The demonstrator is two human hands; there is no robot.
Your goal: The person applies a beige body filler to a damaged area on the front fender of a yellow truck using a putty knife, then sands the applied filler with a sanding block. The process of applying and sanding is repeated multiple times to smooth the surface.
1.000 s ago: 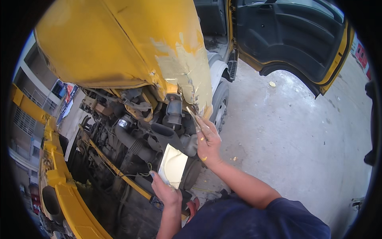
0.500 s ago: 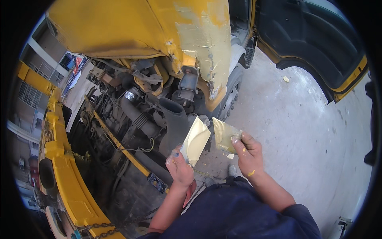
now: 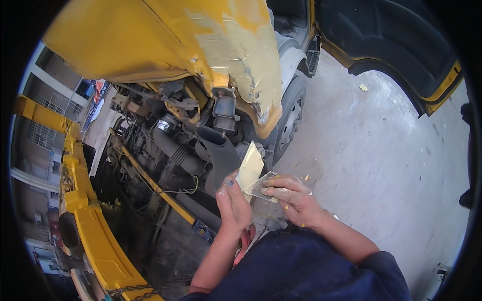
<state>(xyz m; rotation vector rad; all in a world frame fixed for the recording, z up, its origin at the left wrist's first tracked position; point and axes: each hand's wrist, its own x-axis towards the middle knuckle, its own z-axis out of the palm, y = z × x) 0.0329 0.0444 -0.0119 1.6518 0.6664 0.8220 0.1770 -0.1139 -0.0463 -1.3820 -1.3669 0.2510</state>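
My left hand (image 3: pixel 234 204) is closed on the lower end of a flat putty board (image 3: pixel 250 164), whose face is coated with cream-coloured body filler. In my right hand (image 3: pixel 295 199) is a thin, see-through putty spreader (image 3: pixel 259 189), its fingers laid along the blade. The spreader's edge meets the board close to my left hand; its upper face looks mostly bare. Smears of filler mark both hands. Ahead of them is the corner of a yellow truck cab (image 3: pixel 125 45), covered by a rough cream filler patch (image 3: pixel 246 52) with ragged edges.
Below the cab, the engine bay shows a black intake pipe (image 3: pixel 219 150) and hoses. A yellow bumper frame (image 3: pixel 95 233) runs down the left side. On the right are a front wheel (image 3: pixel 292 118), an open door (image 3: pixel 396 45) and concrete floor (image 3: pixel 371 165) with filler crumbs.
My right hand has moved left and turned over, bringing the spreader against the board. The filler on the spreader's face no longer shows. The view has shifted slightly.
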